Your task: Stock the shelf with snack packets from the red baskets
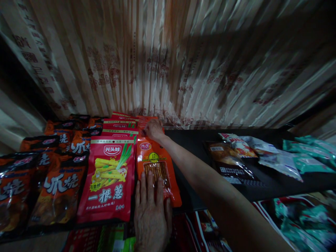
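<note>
My left hand (pixel 152 213) lies flat with fingers stretched over the lower part of an orange snack packet (pixel 168 162), whose clear window shows brown sticks. Reaching in from the right, my right hand (pixel 154 129) has its fingers bent around the upper end of the orange packets at the back of the row; its fingertips are partly hidden. Close on the left stands a row of red snack packets (pixel 110 178) with yellow rolls and green onion printed on the front one.
Black-and-orange snack bags (pixel 59 189) fill the shelf's left end. On the black shelf (pixel 190 150) to the right lie a dark brown packet (pixel 228 161), white packets (pixel 275 157) and teal packets (pixel 309 155). Below are baskets with more teal packets (pixel 307 220). A pleated printed sheet (pixel 162 63) hangs behind.
</note>
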The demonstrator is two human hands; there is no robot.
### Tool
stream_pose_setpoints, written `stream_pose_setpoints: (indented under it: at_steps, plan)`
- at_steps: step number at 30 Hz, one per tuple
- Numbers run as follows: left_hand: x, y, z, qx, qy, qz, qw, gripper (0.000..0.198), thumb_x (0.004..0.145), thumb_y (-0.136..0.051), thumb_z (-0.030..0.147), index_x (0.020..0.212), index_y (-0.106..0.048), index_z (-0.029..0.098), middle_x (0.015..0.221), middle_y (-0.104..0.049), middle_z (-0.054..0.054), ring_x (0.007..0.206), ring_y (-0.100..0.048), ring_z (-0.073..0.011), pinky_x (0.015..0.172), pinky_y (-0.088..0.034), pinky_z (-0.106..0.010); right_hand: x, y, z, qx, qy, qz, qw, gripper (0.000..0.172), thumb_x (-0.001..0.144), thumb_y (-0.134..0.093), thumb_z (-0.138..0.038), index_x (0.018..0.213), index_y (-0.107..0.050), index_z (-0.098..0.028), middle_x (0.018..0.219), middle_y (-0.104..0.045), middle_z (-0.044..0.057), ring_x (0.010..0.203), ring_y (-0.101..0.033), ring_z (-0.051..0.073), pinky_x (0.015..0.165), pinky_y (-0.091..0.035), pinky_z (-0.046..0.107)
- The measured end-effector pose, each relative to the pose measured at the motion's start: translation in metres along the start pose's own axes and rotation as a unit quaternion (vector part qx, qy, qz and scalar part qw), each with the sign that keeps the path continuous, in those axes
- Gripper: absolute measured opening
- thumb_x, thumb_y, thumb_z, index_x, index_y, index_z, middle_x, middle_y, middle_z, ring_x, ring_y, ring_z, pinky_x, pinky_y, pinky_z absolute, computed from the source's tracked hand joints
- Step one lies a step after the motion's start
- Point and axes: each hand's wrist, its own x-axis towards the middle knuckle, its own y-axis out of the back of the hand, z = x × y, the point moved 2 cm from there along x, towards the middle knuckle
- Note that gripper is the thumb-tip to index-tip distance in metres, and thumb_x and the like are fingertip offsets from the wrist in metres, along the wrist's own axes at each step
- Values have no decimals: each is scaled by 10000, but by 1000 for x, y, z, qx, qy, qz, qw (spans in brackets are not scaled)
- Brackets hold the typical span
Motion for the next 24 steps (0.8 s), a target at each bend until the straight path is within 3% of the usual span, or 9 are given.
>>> stream_pose_setpoints:
  at_steps: [3, 7, 11, 19, 24]
  plan:
    - [1, 1, 0, 6, -1, 0, 1000, 450, 858, -486, 342, 1280, -533, 191, 1432, -422, -119, 1348, -321, -297, 1053, -336, -491, -3, -2, -2, -7, 9, 17, 1000, 164, 777, -599, -257, 854, -685, -140, 1026, -622, 154, 1079, -458, 302, 936, -313, 458]
    - [3, 3, 1, 13, -9, 4, 1000, 450, 852, -500, 358, 1265, -547, 185, 1406, -454, -133, 1331, -350, -302, 1031, -361, -495, -12, 1, -5, 0, 69, 29, 997, 229, 821, -516, -157, 990, -662, -212, 1113, -599, 77, 1139, -410, 253, 951, -306, 410]
    - [4, 4, 1, 11, -6, 4, 1000, 461, 850, -503, 362, 1274, -540, 187, 1421, -434, -130, 1333, -346, -302, 1044, -347, -487, -15, 0, -4, 19, 133, 11, 991, 278, 859, -475, -143, 1001, -683, -260, 1112, -604, 46, 1118, -407, 228, 923, -335, 372]
    - [3, 1, 1, 6, -6, -1, 1000, 452, 850, -494, 357, 1265, -546, 184, 1415, -442, -135, 1330, -350, -308, 1038, -357, -513, -9, -5, 0, 12, 127, -11, 992, 316, 862, -458, -148, 1046, -696, -246, 1094, -639, 64, 1095, -429, 251, 942, -342, 383]
    - [-1, 0, 1, 0, 6, -17, 1000, 466, 851, -494, 355, 1286, -528, 190, 1449, -394, -127, 1363, -284, -313, 1068, -313, -523, -13, 4, -5, 35, 150, 13, 988, 322, 845, -459, -109, 1028, -702, -215, 1083, -655, 54, 1089, -460, 230, 947, -359, 350]
